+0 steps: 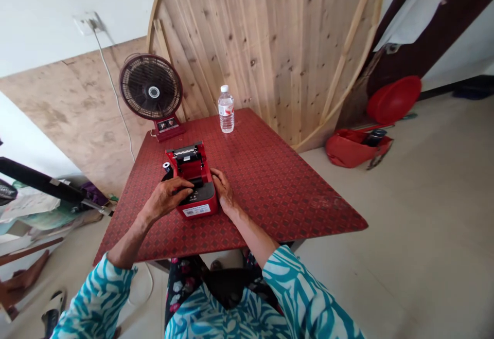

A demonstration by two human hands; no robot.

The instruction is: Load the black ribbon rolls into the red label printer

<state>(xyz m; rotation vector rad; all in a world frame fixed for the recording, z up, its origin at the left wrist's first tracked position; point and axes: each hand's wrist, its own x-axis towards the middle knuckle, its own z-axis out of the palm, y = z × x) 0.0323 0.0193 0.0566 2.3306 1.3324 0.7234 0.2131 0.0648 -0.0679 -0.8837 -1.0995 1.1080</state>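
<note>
A small red printer (194,179) with its lid raised sits on the red patterned table (270,184). My left hand (168,197) rests on the printer's dark top panel, fingers curled over its left side. Against the printer's right side lies my right hand (223,191), fingers pressed to the casing. A small roll with a dark core (167,167) stands just left of the open lid.
A clear water bottle (226,109) and a red desk fan (152,92) stand at the table's far edge. A round wooden board (270,35) leans on the wall behind. A red bag (353,147) and red basin (393,99) lie on the floor right.
</note>
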